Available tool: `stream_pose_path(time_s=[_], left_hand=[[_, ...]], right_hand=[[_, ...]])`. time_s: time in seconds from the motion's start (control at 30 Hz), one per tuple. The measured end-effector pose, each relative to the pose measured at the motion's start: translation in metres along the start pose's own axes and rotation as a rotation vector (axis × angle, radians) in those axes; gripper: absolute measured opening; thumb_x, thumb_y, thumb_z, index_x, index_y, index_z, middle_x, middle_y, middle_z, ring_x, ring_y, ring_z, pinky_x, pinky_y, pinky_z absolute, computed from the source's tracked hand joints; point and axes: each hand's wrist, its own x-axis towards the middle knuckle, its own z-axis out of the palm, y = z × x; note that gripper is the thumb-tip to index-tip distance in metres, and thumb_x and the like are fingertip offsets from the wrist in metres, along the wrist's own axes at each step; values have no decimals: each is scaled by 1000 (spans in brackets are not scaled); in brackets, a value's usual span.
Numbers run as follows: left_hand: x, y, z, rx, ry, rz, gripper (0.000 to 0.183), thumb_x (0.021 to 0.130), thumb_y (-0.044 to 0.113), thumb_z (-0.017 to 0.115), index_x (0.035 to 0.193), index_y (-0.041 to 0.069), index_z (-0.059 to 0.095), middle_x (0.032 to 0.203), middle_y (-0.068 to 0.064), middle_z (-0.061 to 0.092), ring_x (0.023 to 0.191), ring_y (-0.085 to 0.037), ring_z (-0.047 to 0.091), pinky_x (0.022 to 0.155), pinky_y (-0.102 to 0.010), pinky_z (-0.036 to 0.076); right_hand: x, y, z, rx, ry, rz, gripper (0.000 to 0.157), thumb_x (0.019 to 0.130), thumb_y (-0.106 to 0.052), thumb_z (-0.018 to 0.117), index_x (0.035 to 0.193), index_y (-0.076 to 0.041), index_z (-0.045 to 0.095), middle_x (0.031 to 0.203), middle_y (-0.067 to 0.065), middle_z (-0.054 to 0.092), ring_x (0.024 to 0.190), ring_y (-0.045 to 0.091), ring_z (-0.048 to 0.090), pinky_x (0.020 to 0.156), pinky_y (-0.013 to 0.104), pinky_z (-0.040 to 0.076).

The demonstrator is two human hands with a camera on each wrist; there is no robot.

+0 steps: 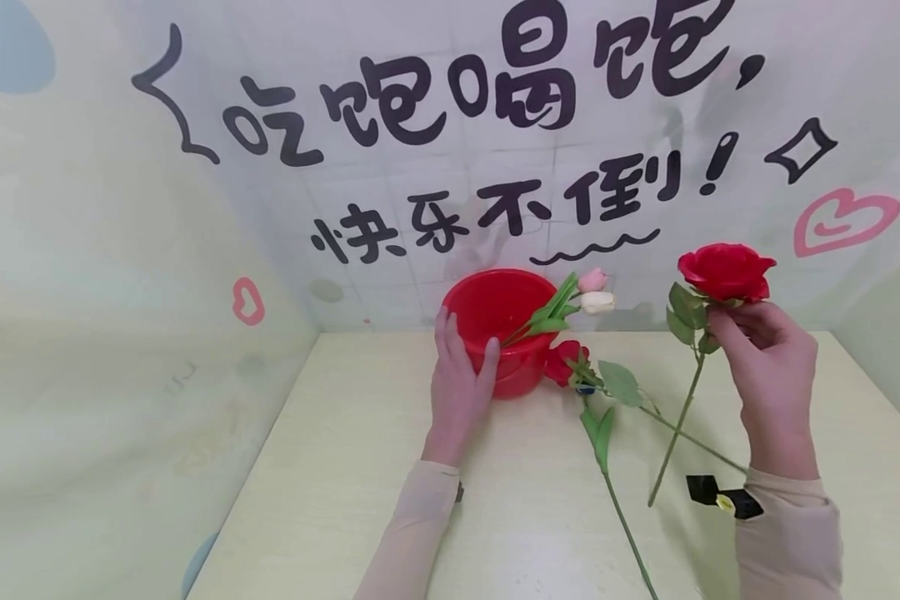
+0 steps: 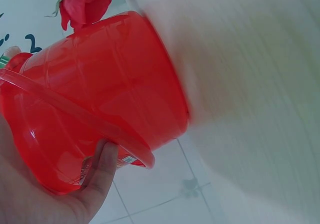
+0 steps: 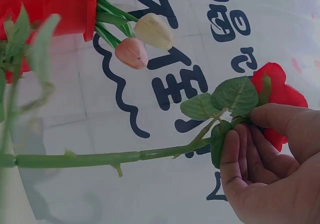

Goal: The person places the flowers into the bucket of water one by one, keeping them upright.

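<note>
A red plastic bucket (image 1: 521, 382) stands near the back wall. My left hand (image 1: 457, 396) holds it by the left side, fingers along the outside and thumb at the front rim. Its red handle (image 2: 65, 103) hangs down across the side. Two artificial tulips, one pink (image 1: 592, 280) and one white (image 1: 597, 302), lean out over the bucket's right rim. To the right, my right hand (image 1: 780, 383) pinches an artificial red rose (image 1: 727, 271) just below the bloom. The rose is raised upright, its leafy stem (image 3: 105, 159) slanting down.
Another red rose (image 1: 561, 363) lies beside the bucket, its stem running right beneath the held one. A green-leaved flower stem (image 1: 621, 510) stretches towards the front of the pale table (image 1: 330, 500); its bloom is mostly hidden, with some blue showing. Behind is a wall covering (image 1: 435, 250) with black lettering.
</note>
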Motion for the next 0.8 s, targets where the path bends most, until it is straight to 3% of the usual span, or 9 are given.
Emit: stream_pose_path(time_s=[0.1,0.4,0.63,0.8], left_hand=[[0,-1,0,6,-6,-4,96,96,44,75,168,16,17,171,1,23,131,-28,58,96,-46,60],[0,-1,0,20,-3,-3,95,97,45,74,168,15,18,171,1,22,128,-29,60,96,-47,60],[-1,0,0,23,2,3,95,97,46,73,168,14,18,171,0,22,128,-30,61,96,-47,60],[-1,1,-1,29,10,10,94,98,52,69,168,14,19,171,0,23,126,-29,62,95,-45,61]], right_hand=[[-2,-3,-2,67,34,-31,21,91,1,77,111,1,78,91,0,76,77,15,68,72,15,58],[2,-7,-8,405,131,-121,32,87,8,80,117,15,72,98,18,75,77,24,68,75,24,63],[4,-14,-12,710,130,35,37,91,13,73,128,13,68,114,21,72,80,28,72,77,30,64],[3,-17,-10,881,113,96,37,92,15,70,129,13,65,110,21,72,77,30,73,76,34,65]])
